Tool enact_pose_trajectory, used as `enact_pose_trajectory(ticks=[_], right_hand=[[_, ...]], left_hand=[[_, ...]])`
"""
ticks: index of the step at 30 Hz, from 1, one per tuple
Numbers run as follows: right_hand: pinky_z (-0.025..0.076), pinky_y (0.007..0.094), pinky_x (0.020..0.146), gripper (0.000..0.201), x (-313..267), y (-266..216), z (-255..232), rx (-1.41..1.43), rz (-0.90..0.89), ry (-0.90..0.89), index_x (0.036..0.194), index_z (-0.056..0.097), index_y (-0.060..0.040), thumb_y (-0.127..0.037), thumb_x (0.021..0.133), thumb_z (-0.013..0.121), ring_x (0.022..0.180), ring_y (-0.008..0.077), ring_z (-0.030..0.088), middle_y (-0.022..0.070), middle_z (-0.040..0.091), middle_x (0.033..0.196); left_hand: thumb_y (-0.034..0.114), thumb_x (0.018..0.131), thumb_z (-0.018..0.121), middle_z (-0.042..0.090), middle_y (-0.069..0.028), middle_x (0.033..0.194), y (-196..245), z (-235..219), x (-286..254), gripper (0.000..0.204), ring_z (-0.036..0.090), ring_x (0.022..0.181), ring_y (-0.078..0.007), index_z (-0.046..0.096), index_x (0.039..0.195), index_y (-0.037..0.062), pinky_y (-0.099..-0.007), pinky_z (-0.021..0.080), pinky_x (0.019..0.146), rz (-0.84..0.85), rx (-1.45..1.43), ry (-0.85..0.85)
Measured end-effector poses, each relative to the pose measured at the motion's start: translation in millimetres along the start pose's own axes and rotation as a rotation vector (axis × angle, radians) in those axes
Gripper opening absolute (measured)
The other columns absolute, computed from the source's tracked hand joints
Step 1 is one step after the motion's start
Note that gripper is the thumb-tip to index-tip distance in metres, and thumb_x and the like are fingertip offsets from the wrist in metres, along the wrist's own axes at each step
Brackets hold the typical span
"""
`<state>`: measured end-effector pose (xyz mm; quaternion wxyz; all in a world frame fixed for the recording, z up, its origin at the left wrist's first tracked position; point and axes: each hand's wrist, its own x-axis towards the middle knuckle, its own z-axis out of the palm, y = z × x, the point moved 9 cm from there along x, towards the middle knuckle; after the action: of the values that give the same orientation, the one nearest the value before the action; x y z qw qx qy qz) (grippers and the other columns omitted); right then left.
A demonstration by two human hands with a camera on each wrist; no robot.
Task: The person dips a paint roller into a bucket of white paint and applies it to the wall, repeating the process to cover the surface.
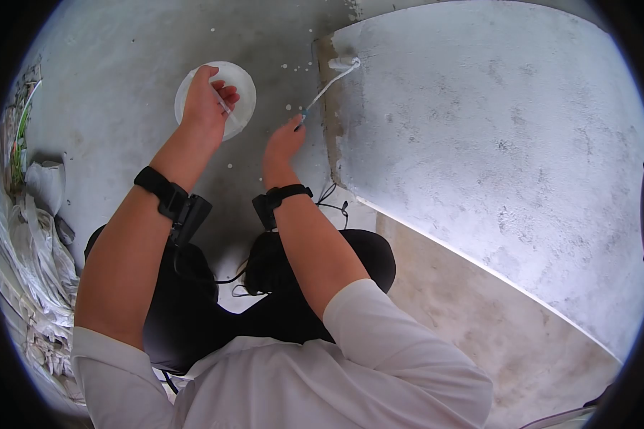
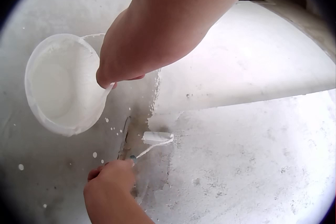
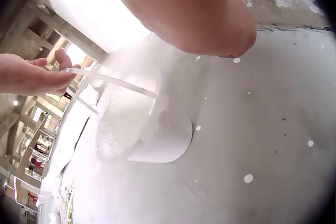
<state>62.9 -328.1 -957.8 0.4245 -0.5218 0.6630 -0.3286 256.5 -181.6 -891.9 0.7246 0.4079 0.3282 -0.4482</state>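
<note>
My left hand [image 1: 206, 107] holds the thin strap handle [image 3: 118, 81] of a white bucket [image 3: 165, 142], its fingers curled under the strap. Whitish liquid shows inside the bucket [image 2: 64, 124] in the left wrist view. The right hand [image 1: 285, 145] grips the handle of a small paint roller [image 1: 343, 63]. That roller's white head [image 2: 156, 138] lies against the grey-white panel [image 1: 494, 107] near its left edge. In the right wrist view the right hand [image 3: 231, 32] shows only in part, and the roller is out of sight.
White drops dot the grey floor [image 1: 122, 86]. Crumpled plastic sheeting [image 1: 39, 264] lies along the left side. A brownish strip [image 1: 327, 107] borders the panel, and a pale brown surface [image 1: 465, 293] extends below it. Black cables [image 1: 334, 203] hang near the knees.
</note>
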Motion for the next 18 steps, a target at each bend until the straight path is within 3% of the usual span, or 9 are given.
enact_pose_trajectory(ticks=[4,6,7,10,16,18], right_hand=[[0.044,0.0398,0.074,0.046,22.6,-30.3,13.9,0.032,0.002,-0.076,0.100,0.057,0.0068,-0.038,0.101,0.044,0.077,0.0282,0.054,0.0153,0.059,0.086],[0.043,0.0363,0.064,0.044,46.0,-40.4,25.4,0.069,-0.032,-0.134,0.087,0.056,0.0020,-0.039,0.100,0.047,0.068,0.0190,0.051,0.0073,0.056,0.078],[0.043,0.0363,0.064,0.044,58.9,-40.9,24.2,0.070,-0.035,-0.134,0.087,0.056,0.0020,-0.039,0.100,0.047,0.068,0.0190,0.051,0.0073,0.056,0.078],[0.043,0.0352,0.063,0.044,85.1,-50.5,11.5,-0.093,-0.090,-0.176,0.085,0.059,0.0018,-0.040,0.099,0.049,0.067,0.0175,0.053,0.0075,0.059,0.076],[0.043,0.0359,0.060,0.045,138.1,-55.3,-2.2,-0.347,-0.242,-0.200,0.088,0.062,0.0028,-0.040,0.097,0.050,0.065,0.0189,0.055,0.0078,0.060,0.074],[0.045,0.0492,0.077,0.053,138.0,-72.2,-2.4,-0.427,-0.268,-0.284,0.096,0.065,0.0078,-0.042,0.096,0.048,0.090,0.0437,0.060,0.0278,0.064,0.095]], left_hand=[[0.032,0.082,0.064,0.059,-0.0083,0.079,-1.2,-0.6,-1.1,0.029,0.059,0.075,-0.0202,0.053,0.087,0.0060,-0.0312,0.048,0.073,0.010,-0.010,0.020],[0.032,0.082,0.064,0.059,-0.0082,0.079,-0.8,-0.5,-1.5,0.028,0.059,0.074,-0.0202,0.053,0.087,0.0061,-0.0308,0.048,0.072,0.007,-0.004,0.023],[0.031,0.082,0.064,0.059,-0.0080,0.078,-0.8,-1.4,-1.4,0.028,0.059,0.073,-0.0203,0.053,0.087,0.0061,-0.0303,0.048,0.072,0.005,0.002,0.030],[0.035,0.083,0.062,0.058,-0.0087,0.085,-0.9,-0.6,1.7,0.034,0.058,0.082,-0.0232,0.051,0.092,0.0047,-0.0331,0.046,0.081,0.012,0.012,-0.007],[0.034,0.083,0.063,0.058,-0.0091,0.084,0.2,0.8,0.2,0.033,0.058,0.082,-0.0231,0.051,0.092,0.0045,-0.0332,0.046,0.081,0.020,-0.003,-0.005],[0.032,0.083,0.064,0.058,-0.0086,0.081,-1.2,-1.9,4.2,0.031,0.058,0.077,-0.0215,0.052,0.090,0.0046,-0.0321,0.048,0.076,0.026,-0.031,0.012]])
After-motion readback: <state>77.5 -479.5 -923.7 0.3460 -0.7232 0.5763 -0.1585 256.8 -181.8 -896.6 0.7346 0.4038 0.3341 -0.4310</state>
